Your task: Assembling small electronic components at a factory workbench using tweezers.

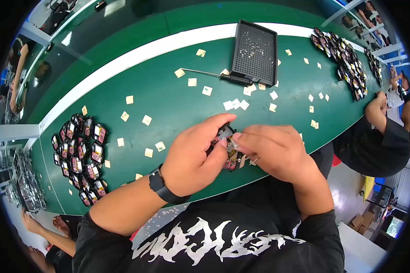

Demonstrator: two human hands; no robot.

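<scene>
My left hand (189, 157) is closed around a small black electronic housing (225, 132) and keeps it just above the green table, near its front edge. Its thumb and fingers cover much of the part. The fingers of my right hand (278, 150) are pinched together at the housing's right side; what they hold, if anything, is too small to name. Below the hands, a second black housing with a reddish circuit board (231, 164) partly shows, with small pale pieces (242, 161) beside it.
Black housings with boards lie in a cluster (79, 157) at left and a pile (344, 61) at far right. A perforated black tray (255, 50) with small metal parts stands at the back, a screwdriver (205, 73) against it. Paper squares (207, 91) are scattered about. Co-workers (373, 136) sit nearby.
</scene>
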